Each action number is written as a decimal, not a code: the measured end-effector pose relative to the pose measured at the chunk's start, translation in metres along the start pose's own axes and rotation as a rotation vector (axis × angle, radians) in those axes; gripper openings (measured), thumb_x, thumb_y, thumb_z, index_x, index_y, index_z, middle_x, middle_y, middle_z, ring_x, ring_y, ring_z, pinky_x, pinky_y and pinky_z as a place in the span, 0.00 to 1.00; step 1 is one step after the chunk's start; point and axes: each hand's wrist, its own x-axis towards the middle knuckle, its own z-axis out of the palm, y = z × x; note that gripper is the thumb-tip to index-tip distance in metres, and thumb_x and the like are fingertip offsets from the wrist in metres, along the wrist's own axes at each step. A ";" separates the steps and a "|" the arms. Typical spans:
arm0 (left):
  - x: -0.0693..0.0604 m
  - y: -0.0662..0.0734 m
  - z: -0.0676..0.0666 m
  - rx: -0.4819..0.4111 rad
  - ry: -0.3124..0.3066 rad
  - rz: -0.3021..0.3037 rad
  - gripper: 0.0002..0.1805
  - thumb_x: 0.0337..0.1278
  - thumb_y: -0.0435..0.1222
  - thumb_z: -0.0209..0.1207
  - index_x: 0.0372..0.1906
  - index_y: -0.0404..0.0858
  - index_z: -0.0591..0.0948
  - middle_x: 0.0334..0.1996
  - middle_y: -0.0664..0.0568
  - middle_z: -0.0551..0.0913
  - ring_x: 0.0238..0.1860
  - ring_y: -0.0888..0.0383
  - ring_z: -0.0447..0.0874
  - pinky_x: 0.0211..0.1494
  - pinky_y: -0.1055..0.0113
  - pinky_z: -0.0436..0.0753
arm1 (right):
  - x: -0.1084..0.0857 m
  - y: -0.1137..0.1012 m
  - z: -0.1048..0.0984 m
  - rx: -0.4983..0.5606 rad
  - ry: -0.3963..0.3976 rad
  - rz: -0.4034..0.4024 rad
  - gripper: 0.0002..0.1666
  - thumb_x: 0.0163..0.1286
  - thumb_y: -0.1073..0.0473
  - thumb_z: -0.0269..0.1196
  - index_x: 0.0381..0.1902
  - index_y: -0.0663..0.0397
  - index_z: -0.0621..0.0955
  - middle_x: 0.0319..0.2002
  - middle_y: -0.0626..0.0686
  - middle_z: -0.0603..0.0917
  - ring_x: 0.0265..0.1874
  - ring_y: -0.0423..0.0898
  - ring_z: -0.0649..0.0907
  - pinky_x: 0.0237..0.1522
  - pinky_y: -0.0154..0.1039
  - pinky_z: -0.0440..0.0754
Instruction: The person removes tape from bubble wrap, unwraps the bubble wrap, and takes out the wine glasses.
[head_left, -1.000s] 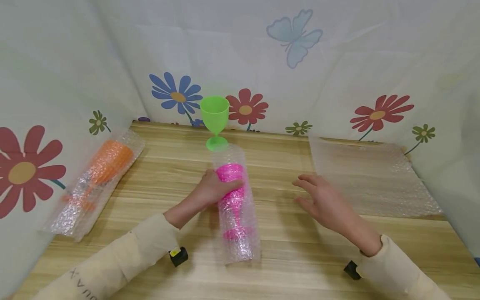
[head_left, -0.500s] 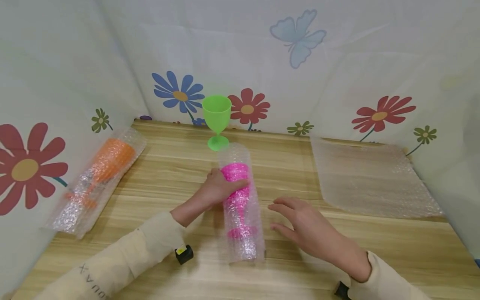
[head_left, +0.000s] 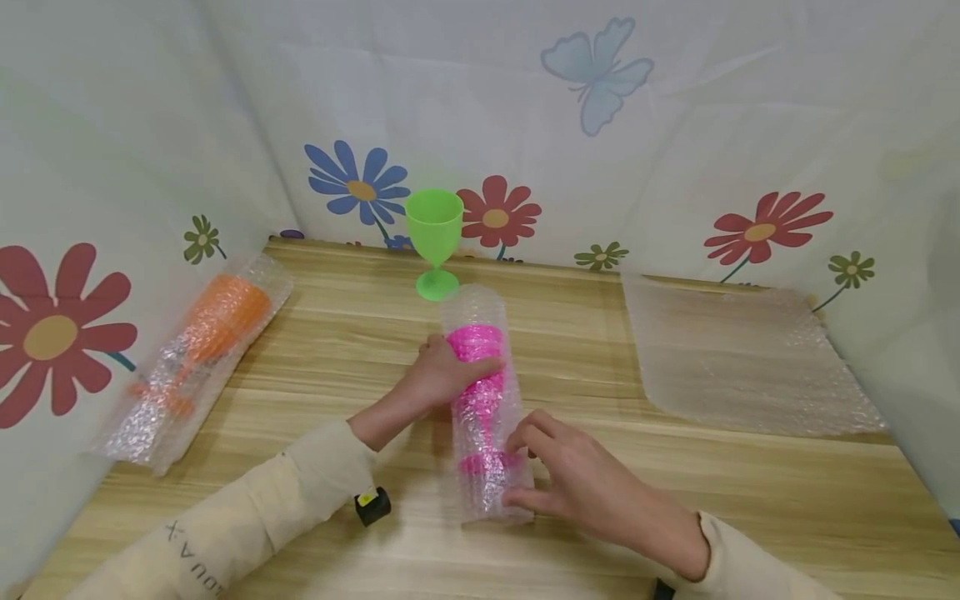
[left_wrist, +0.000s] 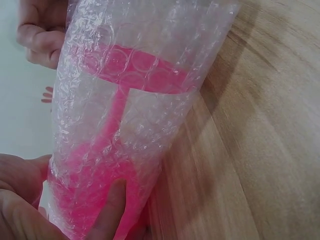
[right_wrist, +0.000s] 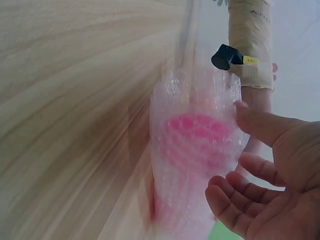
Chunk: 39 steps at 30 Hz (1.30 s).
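Note:
A pink goblet lies on the table inside a sleeve of bubble wrap, its base toward the near edge. My left hand grips the wrapped bowl, thumb across the top; in the left wrist view a finger and part of that hand show against the wrap. At the base end is my right hand, its fingers loosely bent at the sleeve's right side. In the right wrist view, that hand's thumb reaches the wrap's edge while the other fingers of the hand are bent beside it.
A green goblet stands upright just beyond the sleeve's far end. At the left lies an orange goblet in bubble wrap. A flat bubble wrap sheet lies at the back right, before a flower-printed cloth.
My right hand has come left and nearer to me, up to the base end of the wrapped pink goblet. My left hand keeps its grip there.

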 end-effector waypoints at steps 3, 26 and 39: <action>0.000 -0.001 0.000 -0.002 -0.003 -0.004 0.58 0.59 0.58 0.68 0.77 0.27 0.50 0.62 0.34 0.66 0.55 0.40 0.77 0.51 0.51 0.87 | 0.001 -0.002 0.002 0.029 -0.011 0.018 0.24 0.60 0.50 0.79 0.47 0.51 0.80 0.46 0.43 0.79 0.43 0.39 0.83 0.46 0.35 0.85; -0.001 0.003 -0.002 0.007 -0.014 0.015 0.61 0.60 0.58 0.68 0.77 0.25 0.47 0.63 0.33 0.66 0.56 0.41 0.77 0.51 0.53 0.87 | 0.011 -0.008 0.008 0.127 0.124 0.119 0.14 0.62 0.78 0.65 0.43 0.60 0.83 0.32 0.47 0.82 0.30 0.35 0.77 0.31 0.30 0.81; -0.001 0.001 -0.002 0.014 -0.031 0.021 0.60 0.60 0.58 0.67 0.77 0.26 0.47 0.63 0.32 0.66 0.56 0.41 0.77 0.51 0.53 0.87 | 0.011 -0.011 0.017 0.089 0.119 0.122 0.11 0.66 0.75 0.63 0.44 0.61 0.83 0.38 0.48 0.79 0.32 0.37 0.77 0.33 0.29 0.81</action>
